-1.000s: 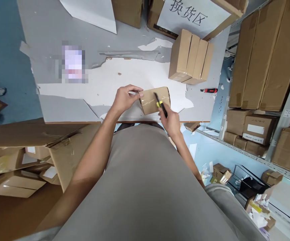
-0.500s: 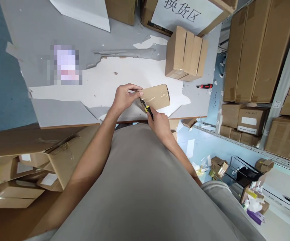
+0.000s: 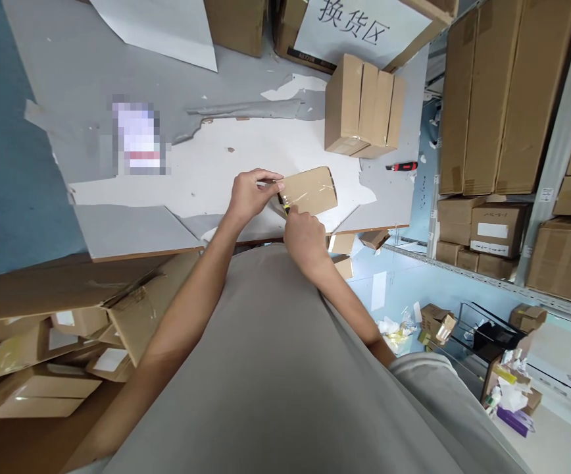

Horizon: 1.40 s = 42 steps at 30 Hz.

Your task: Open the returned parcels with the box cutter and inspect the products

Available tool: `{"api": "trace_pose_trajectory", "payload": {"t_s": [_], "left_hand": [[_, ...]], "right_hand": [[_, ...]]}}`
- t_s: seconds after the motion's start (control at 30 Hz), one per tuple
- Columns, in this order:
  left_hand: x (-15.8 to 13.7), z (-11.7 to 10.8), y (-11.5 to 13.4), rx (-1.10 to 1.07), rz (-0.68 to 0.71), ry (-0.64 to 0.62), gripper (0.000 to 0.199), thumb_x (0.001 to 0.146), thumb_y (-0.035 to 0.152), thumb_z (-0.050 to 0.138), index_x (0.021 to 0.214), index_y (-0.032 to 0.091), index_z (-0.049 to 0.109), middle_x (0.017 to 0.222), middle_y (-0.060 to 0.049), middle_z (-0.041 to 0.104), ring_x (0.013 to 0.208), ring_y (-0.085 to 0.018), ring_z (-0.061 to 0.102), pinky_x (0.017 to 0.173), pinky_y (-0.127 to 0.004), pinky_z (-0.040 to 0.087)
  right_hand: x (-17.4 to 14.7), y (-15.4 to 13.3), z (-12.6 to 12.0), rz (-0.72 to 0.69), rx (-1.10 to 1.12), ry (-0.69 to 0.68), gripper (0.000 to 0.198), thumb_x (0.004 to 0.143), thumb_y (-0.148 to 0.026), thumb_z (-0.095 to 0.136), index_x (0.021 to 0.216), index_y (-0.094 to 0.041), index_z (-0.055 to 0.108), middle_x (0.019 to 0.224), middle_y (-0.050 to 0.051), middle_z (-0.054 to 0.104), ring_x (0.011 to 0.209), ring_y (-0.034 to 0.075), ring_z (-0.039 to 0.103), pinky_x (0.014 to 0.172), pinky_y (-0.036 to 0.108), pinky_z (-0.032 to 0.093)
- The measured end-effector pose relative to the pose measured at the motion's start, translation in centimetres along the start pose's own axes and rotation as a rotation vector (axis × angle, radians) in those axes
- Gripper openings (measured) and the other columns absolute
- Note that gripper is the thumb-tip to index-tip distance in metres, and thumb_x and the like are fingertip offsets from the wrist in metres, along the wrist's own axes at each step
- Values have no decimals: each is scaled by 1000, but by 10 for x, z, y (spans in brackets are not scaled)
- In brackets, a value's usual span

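A small brown cardboard box (image 3: 312,189) with clear tape on it lies on the worktable near its front edge. My left hand (image 3: 252,196) is closed at the box's left end, thumb and fingers pinching its edge. My right hand (image 3: 306,237) is wrapped round a yellow and black utility knife (image 3: 286,208), most of its handle hidden by the fingers. The knife's front end is at the left end of the box, close to my left fingertips. Whether the blade is in the cardboard I cannot tell.
Several brown boxes (image 3: 362,108) stand in a row behind, with a red and black utility knife (image 3: 402,166) to their right. A larger box with a paper sign (image 3: 359,29) is at the back. Shelving with cartons (image 3: 483,99) rises at right; an open carton (image 3: 142,309) sits below left.
My right hand has turned and moved slightly forward and left, now covering more of the knife's handle. My left hand keeps its hold on the box. The whole view has shifted slightly.
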State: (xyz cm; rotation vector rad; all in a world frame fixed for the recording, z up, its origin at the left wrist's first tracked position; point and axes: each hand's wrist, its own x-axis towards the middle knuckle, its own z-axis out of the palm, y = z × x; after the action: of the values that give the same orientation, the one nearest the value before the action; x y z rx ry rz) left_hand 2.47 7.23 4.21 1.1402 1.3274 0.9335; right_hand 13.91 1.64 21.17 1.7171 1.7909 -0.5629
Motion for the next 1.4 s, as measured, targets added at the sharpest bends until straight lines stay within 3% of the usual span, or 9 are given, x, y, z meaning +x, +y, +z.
{"api": "trace_pose_trajectory", "payload": {"t_s": [0.1,0.23,0.43,0.63,1.0,1.2,1.4], "left_hand": [[-3,2,0,7,4,18,37,90,54,89,106,21,88,117,-11,88,109,-27,81,93,-36,70],[-7,4,-1,26,14,35,41,93,59,87,109,21,87,122,-11,87,111,-27,81,94,-36,70],[-10,4,-2,70,4,50,42,96,58,86,113,21,85,124,-11,86,114,-25,81,97,-36,69],[-14,5,10,129,-40,76,44,96,61,87,114,21,84,124,-11,86,117,-26,80,100,-36,67],[-20,12,17,211,-108,143,43,96,59,86,117,21,83,127,-11,85,121,-26,78,97,-34,67],[-18,13,13,221,-113,169,46,94,63,87,115,22,83,125,-11,85,121,-28,79,100,-37,68],[-21,15,11,236,-107,191,45,95,64,86,113,22,83,123,-10,86,119,-27,80,107,-40,67]], "right_hand": [[-9,9,-6,48,13,-28,36,118,-10,43,140,-13,71,126,25,83,120,29,84,96,34,64],[-18,33,-5,13,74,-35,36,122,-26,45,147,-17,69,125,22,85,116,34,82,96,38,60],[-3,69,26,-61,275,8,46,124,-35,45,163,-22,64,126,16,88,113,37,82,94,36,55],[11,84,50,-160,348,3,50,123,-36,45,170,-26,62,123,11,90,111,35,82,95,35,55],[13,79,32,-203,295,-131,56,123,-33,40,177,-20,51,119,16,88,109,34,82,95,38,59],[20,82,30,-268,340,-121,50,123,-31,42,168,-20,61,120,15,88,111,34,81,96,37,57],[33,107,31,-358,385,-114,46,122,-34,48,163,-27,69,129,11,88,115,33,80,95,34,54]]}}
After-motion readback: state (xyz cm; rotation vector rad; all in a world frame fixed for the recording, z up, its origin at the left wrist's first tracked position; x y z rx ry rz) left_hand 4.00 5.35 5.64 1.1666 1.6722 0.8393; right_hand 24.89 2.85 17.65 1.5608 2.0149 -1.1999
